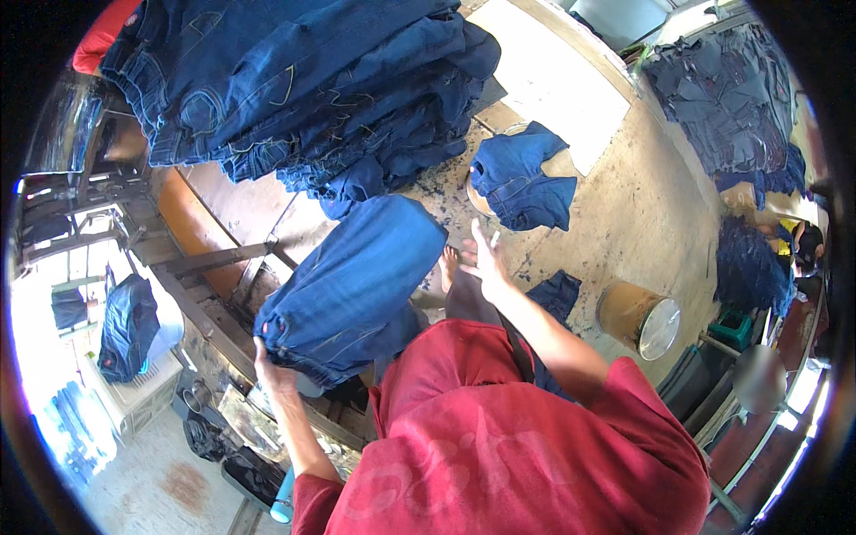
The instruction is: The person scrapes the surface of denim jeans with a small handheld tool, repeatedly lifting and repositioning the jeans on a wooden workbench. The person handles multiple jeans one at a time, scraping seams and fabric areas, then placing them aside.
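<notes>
A pair of blue denim jeans (357, 276) stretches across in front of me at left of centre, partly below the big pile. My left hand (275, 373) is closed on its near left end, by the waistband. My right hand (484, 259) is raised to the right of the jeans, apart from them, with its fingers spread. A tiny pale speck shows by those fingers, too small to name. Beyond this hand, a small denim garment (526, 178) lies draped over a round drum or stool that is mostly hidden.
A tall heap of dark blue jeans (294, 89) fills the far left. A round drum (637, 319) lies on its side at right. Grey garments (727, 98) are heaped at far right. A white sheet (557, 80) covers part of the floor. A wooden beam (214, 260) runs at left.
</notes>
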A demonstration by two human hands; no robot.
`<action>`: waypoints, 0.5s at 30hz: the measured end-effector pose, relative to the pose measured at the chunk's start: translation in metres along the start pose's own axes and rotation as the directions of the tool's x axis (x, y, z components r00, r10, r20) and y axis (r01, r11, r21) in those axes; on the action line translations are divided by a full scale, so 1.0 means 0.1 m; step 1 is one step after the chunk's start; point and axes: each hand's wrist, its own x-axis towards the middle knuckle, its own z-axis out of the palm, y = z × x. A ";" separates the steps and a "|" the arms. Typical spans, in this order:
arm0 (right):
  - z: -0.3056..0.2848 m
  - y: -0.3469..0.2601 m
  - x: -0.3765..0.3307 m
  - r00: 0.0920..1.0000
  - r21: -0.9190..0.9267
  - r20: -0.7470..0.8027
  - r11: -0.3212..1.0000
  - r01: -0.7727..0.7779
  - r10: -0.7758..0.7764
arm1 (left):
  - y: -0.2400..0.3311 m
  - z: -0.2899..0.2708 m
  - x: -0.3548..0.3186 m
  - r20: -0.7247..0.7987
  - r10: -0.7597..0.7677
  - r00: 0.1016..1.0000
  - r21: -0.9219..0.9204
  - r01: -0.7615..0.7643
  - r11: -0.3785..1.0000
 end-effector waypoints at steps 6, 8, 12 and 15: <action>0.26 -0.05 0.76 0.985 0.474 0.172 0.877 -0.074 -0.010 | 0.35 -0.68 0.05 -0.083 -0.024 0.996 0.094 0.032 0.995; 0.32 -0.11 0.89 0.993 0.520 -0.068 0.846 0.115 -0.093 | 0.40 -0.71 0.02 -0.145 0.055 0.988 0.142 -0.034 0.989; 0.27 -0.58 1.10 0.920 0.580 -0.197 0.717 0.388 -0.339 | 0.21 -0.15 -0.19 -0.361 0.743 0.564 0.879 -0.060 0.473; 0.11 -0.94 1.13 0.972 0.767 -0.122 0.601 0.222 -0.203 | -0.22 0.67 -0.39 0.444 0.835 0.327 0.838 -0.482 -0.257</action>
